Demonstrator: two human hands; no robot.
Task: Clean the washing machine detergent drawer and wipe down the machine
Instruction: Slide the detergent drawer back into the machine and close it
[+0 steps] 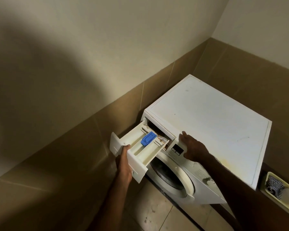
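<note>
Detergent drawer pulled far out of a white front-loading washing machine

The detergent drawer (141, 148) — white, with a blue insert (148, 138) in its middle compartment — juts toward 8 o'clock from the slot at the top corner of the washing machine (207, 117); brown grime marks the slot's mouth; the flat lid is scuffed and stained yellowish at 5 o'clock; the round door (172, 176) sits below the drawer — shut.
</note>
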